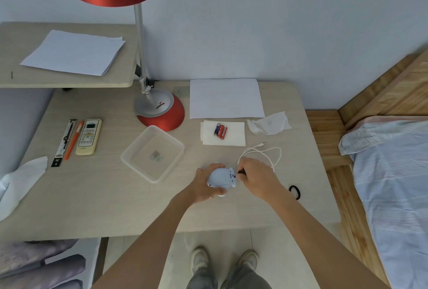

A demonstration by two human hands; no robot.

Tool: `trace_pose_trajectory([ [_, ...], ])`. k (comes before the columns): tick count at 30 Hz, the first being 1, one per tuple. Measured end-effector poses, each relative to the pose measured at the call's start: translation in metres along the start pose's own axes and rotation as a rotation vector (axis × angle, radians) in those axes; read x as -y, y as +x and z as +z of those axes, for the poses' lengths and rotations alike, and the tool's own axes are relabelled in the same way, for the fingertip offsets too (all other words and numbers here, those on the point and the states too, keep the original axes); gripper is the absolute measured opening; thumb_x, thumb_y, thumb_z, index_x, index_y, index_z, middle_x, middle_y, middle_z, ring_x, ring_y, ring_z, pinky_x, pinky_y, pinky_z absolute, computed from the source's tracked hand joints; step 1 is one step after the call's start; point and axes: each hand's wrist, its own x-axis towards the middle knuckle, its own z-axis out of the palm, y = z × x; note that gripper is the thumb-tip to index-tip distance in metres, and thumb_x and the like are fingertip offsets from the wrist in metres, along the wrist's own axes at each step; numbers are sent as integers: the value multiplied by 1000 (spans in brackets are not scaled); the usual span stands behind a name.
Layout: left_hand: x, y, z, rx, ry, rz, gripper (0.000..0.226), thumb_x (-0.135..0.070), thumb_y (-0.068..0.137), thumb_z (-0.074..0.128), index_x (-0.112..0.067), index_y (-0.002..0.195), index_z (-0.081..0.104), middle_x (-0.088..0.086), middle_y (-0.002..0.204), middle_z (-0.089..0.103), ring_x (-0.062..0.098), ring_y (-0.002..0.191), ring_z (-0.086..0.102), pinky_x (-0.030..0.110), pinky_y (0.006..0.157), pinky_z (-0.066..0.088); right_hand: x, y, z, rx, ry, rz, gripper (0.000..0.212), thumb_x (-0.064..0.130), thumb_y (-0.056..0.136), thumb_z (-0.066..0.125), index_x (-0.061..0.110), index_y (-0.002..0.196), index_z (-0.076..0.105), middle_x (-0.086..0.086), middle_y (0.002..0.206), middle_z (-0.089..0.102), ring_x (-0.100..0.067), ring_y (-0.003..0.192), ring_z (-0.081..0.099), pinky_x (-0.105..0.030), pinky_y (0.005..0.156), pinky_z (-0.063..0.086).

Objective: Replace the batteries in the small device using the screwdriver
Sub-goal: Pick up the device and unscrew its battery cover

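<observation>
Left hand (203,185): device (221,177); right hand (256,180): screwdriver (240,172)

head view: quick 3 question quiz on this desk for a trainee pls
1. True or false: the batteries lie inside the clear tray.
2. Which hand grips the small device? A. left hand B. right hand C. neither
3. What tool does the right hand pinch at the device's end?

Key: 1. False, they lie on the white tissue. 2. A. 3. The screwdriver.
</observation>
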Motion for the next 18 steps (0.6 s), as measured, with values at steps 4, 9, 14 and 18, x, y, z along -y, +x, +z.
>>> trace_pose_trajectory([
  [4,2,1,0,-6,-1,4,79,-28,72,93,-56,136,56,6,136,37,31,119,58,32,67,67,2,5,-3,-11,-39,30,27,37,106,58,13,94,60,-7,91,67,-31,83,66,-38,72,50],
  [9,2,2,-1,6,1,5,79,-30,73,94,-56,136,56,6,136,37,33,119,59,33,68,67,6,6,-9,49,-33,43,27,40,103,59,13,97,60,-6,94,67,-32,88,67,-42,79,56],
  [14,4,4,-1,6,5,2,80,-33,70,95,-58,136,56,7,138,38,36,119,61,35,68,68,9,8,-15,143,-45,14,15,24,100,59,14,111,57,-6,103,68,-31,92,67,-45,84,57],
  [18,5,4,-1,8,-1,5,80,-30,72,94,-57,137,56,8,138,38,35,118,61,33,67,67,8,10,-13,131,-94,30,22,24,103,54,17,83,48,-3,80,56,-29,76,60,-37,68,45],
])
